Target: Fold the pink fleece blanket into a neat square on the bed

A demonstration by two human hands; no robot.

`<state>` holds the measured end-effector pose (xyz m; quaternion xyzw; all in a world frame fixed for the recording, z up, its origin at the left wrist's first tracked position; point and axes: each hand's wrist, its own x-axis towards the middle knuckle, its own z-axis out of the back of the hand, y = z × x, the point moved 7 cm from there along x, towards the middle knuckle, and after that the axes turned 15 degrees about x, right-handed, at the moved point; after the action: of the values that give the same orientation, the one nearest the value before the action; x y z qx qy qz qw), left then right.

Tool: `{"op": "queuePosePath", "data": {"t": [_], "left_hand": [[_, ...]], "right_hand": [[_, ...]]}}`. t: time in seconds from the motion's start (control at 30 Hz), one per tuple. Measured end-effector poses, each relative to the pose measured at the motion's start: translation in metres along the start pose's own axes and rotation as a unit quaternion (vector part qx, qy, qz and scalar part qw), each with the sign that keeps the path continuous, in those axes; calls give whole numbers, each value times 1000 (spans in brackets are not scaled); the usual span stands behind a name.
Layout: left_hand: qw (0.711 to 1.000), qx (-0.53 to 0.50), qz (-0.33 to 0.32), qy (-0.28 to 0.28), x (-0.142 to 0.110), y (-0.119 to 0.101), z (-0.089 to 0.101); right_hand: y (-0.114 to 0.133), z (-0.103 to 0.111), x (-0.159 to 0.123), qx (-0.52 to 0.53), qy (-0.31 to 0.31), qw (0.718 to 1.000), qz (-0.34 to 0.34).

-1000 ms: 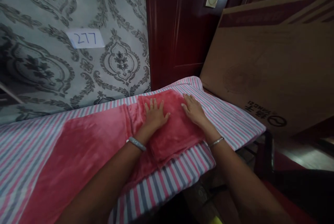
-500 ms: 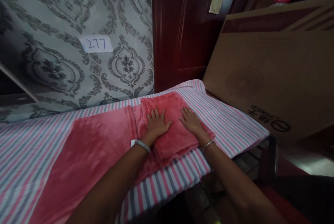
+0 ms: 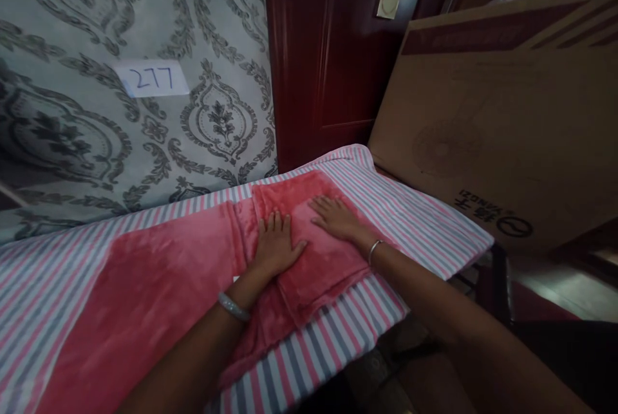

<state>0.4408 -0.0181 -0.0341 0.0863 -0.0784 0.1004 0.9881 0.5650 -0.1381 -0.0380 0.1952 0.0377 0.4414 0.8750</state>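
A pink plush blanket lies on a striped sheet, its right end folded over into a thicker rectangular stack. My left hand rests flat on the left part of that stack, fingers spread and thumb out. On the upper right part of the folded portion, my right hand lies palm down with its fingers stretched out. Neither hand grips the fabric. A small white tag on the blanket shows beside my left wrist.
The pink, white and grey striped sheet covers a narrow surface along the wall. A large cardboard box leans at the right. Behind are a dark red door panel and patterned wallpaper with a paper marked 277.
My right hand has slid left and slightly up over the folded blanket, leaving a lighter smoothed patch. My left hand stays flat on the fold. The view has shifted a little.
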Motion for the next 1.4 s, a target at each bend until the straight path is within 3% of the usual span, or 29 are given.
{"op": "queuePosePath", "data": {"t": [0.1,0.2,0.8,0.97,1.17,1.3,1.4], "left_hand": [[1000,-8,2,-6,2,0,-2],[1000,-10,4,-3,2,0,-1],[999,-28,6,17,2,2,-1],[999,-29,12,25,1,1,1],[999,-45,17,21,-1,2,2],[997,-54,20,43,-1,2,12],[997,-56,36,33,16,10,30]], "right_hand": [[-54,16,-5,6,-43,993,-110],[-78,20,-12,25,-73,985,-151],[-80,16,-12,51,-140,979,-139],[-77,18,-12,48,-129,980,-146],[-67,30,-3,39,-91,975,-201],[-29,36,29,25,-84,992,-88],[3,31,57,44,-59,997,-3]]}}
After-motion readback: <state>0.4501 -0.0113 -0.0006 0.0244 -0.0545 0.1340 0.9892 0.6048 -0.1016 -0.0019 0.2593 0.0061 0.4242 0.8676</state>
